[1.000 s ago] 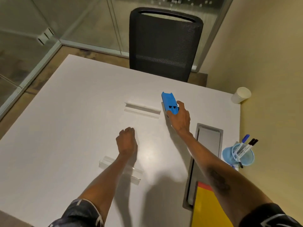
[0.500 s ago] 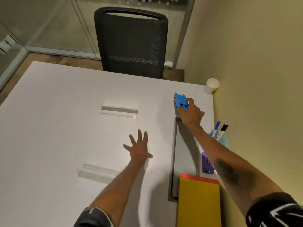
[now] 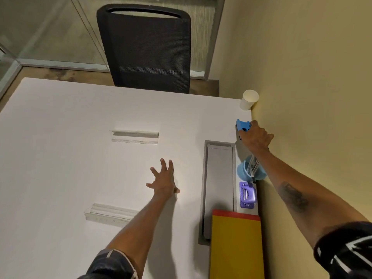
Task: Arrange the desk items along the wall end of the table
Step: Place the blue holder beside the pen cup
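Blue plastic piece (image 3: 242, 125): sits at the far right of the desk (image 3: 60, 158), just beside the yellow wall (image 3: 312, 77), near side of it hidden under the fingers. Right hand (image 3: 255, 137) has its grip clenched round the piece from the near side, knuckles up, arm running along the wall.

Left hand (image 3: 164, 181): grip released, fingers spread wide, palm down at mid desk. Contact with the surface cannot be told.

Along the wall edge, far to near: white paper cup (image 3: 249, 99) in the far corner, touching the wall; the blue piece; a light blue pen cup (image 3: 244, 172) with markers (image 3: 254, 165) leaning in it, partly behind the right forearm; a purple punch-like tool (image 3: 247, 195) lying flat; a yellow folder (image 3: 236, 244) with a red far edge.

Grey cable tray (image 3: 219, 188) is set into the desk just left of that row; the folder overlaps its near end.

Two clear plastic holders lie well apart from the wall: one far-centre (image 3: 134, 135), one near-left (image 3: 108, 214), partly crossed by the left forearm.

Black mesh chair (image 3: 149, 51) stands at the far side of the desk.
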`<state>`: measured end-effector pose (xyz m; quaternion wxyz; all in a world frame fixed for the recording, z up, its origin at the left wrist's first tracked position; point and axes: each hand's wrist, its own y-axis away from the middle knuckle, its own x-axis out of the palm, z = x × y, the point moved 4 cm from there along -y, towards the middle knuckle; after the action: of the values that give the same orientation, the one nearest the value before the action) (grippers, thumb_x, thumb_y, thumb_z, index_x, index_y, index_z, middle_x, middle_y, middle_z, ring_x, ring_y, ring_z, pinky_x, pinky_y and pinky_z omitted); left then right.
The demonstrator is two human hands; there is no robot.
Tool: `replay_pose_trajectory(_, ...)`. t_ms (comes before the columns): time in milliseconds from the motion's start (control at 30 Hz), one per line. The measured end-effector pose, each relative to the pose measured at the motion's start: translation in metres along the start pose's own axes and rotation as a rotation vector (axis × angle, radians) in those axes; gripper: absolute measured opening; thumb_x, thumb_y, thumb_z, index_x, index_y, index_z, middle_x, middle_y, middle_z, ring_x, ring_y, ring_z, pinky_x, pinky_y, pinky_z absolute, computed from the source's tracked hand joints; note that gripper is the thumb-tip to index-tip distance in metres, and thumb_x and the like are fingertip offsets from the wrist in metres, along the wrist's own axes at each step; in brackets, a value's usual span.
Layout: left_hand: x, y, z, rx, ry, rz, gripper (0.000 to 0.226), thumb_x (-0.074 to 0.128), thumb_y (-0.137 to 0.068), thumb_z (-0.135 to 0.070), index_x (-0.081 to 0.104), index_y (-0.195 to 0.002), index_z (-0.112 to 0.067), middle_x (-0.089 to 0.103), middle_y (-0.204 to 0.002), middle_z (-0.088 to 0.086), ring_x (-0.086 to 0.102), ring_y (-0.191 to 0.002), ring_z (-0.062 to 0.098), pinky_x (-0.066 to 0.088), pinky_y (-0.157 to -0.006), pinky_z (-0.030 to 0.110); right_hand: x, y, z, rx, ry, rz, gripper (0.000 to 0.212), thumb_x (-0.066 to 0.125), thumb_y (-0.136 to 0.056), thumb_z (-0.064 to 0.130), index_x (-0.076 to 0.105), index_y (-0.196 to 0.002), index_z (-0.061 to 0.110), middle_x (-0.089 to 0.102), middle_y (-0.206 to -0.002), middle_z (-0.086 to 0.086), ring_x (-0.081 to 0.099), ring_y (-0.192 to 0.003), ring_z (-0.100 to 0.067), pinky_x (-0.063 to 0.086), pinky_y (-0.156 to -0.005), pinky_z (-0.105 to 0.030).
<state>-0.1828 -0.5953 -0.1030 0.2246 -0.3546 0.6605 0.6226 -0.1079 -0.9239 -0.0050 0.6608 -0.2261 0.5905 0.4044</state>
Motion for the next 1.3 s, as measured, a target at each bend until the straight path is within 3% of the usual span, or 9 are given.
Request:
replay_pose_trajectory(533, 0.000, -0.001, -0.002, 0.012, 0.011, -0.001, 0.123, 0.090, -0.067, -0.028, 0.004, -0.155, -0.036, -0.012, -0.163, -0.008, -0.001, -0.147, 0.046, 0.036, -0.093, 0.076, 0.014, -0.010, -0.022, 0.112, 0.002, 0.243, 0.063, 0.063, -0.087, 0.024, 0.034, -0.141, 0.011, 0.055, -0.130, -0.020, 0.056, -0.119, -0.039, 0.042, -0.098, -0.042)
replay_pose_trajectory(733, 0.000, -0.004, -0.002, 0.008, 0.016, -0.001, 0.124, 0.090, -0.066, -0.026, 0.004, -0.155, -0.036, -0.012, -0.163, -0.008, -0.002, -0.147, 0.045, 0.037, -0.093, 0.076, 0.018, -0.020, -0.013, 0.108, 0.126, 0.361, 0.083, 0.072, -0.082, 0.023, 0.023, -0.148, 0.014, 0.055, -0.128, -0.018, 0.057, -0.116, -0.035, 0.047, -0.081, -0.038)
replay_pose_trajectory(900, 0.001, -0.005, -0.002, 0.000, 0.005, 0.000, 0.125, 0.091, -0.066, -0.027, 0.004, -0.155, -0.036, -0.011, -0.163, -0.008, -0.001, -0.146, 0.046, 0.037, -0.092, 0.076, 0.026, -0.026, -0.014, 0.081, 0.233, 0.404, 0.091, 0.073, -0.080, 0.028, 0.018, -0.150, 0.013, 0.057, -0.127, -0.016, 0.059, -0.114, -0.034, 0.048, -0.084, -0.040)
replay_pose_trajectory(1033, 0.004, -0.010, -0.001, -0.003, 0.000, -0.004, 0.127, 0.092, -0.063, -0.029, 0.004, -0.154, -0.037, -0.012, -0.162, -0.009, 0.000, -0.146, 0.045, 0.038, -0.092, 0.076, 0.033, -0.030, -0.016, 0.068, 0.274, 0.417, 0.102, 0.075, -0.079, 0.029, 0.010, -0.154, 0.012, 0.058, -0.130, -0.015, 0.058, -0.118, -0.034, 0.047, -0.087, -0.041)
replay_pose_trajectory(1133, 0.006, -0.014, 0.000, -0.008, -0.002, -0.004, 0.128, 0.093, -0.061, -0.029, 0.005, -0.153, -0.037, -0.012, -0.162, -0.009, 0.000, -0.145, 0.045, 0.037, -0.091, 0.076, 0.038, -0.032, -0.015, 0.050, 0.359, 0.460, 0.117, 0.078, -0.078, 0.034, -0.006, -0.157, 0.014, 0.052, -0.140, -0.016, 0.053, -0.126, -0.036, 0.045, -0.098, -0.045)
replay_pose_trajectory(1300, 0.008, -0.017, 0.002, -0.012, 0.006, 0.000, 0.128, 0.094, -0.060, -0.029, 0.005, -0.152, -0.038, -0.013, -0.161, -0.011, -0.001, -0.146, 0.045, 0.037, -0.090, 0.078, 0.044, -0.038, -0.010, 0.006, 0.485, 0.506, 0.125, 0.077, -0.079, 0.040, -0.020, -0.155, 0.018, 0.050, -0.142, -0.017, 0.056, -0.121, -0.036, 0.045, -0.086, -0.042)
